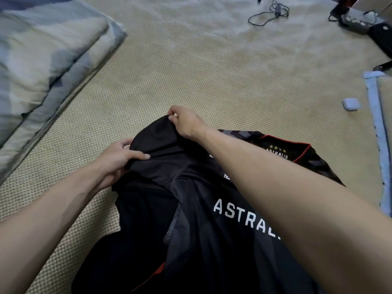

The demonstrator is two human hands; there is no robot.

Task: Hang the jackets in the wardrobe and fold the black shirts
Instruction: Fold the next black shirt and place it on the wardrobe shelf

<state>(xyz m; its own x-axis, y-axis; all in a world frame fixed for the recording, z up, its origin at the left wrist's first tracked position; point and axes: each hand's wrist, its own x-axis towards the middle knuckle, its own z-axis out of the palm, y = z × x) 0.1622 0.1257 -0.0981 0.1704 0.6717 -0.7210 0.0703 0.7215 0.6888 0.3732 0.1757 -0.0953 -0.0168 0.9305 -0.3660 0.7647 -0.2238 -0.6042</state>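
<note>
A black shirt [191,209] with white ASTRALIS lettering lies bunched on the woven mat in front of me. My left hand [118,158] grips a fold of its fabric at the left edge. My right hand [184,122] pinches the raised far edge of the same shirt between thumb and fingers. Under my right forearm lies another black shirt [297,153], with red trim, a grey pattern and a small starred logo.
A folded grey and cream quilt [42,66] lies along the left. The beige woven mat [212,71] stretches ahead. A small white case [351,104] sits at right, beside a blue-edged mat [377,124]. Cables [273,11] and a power strip [356,22] lie far right.
</note>
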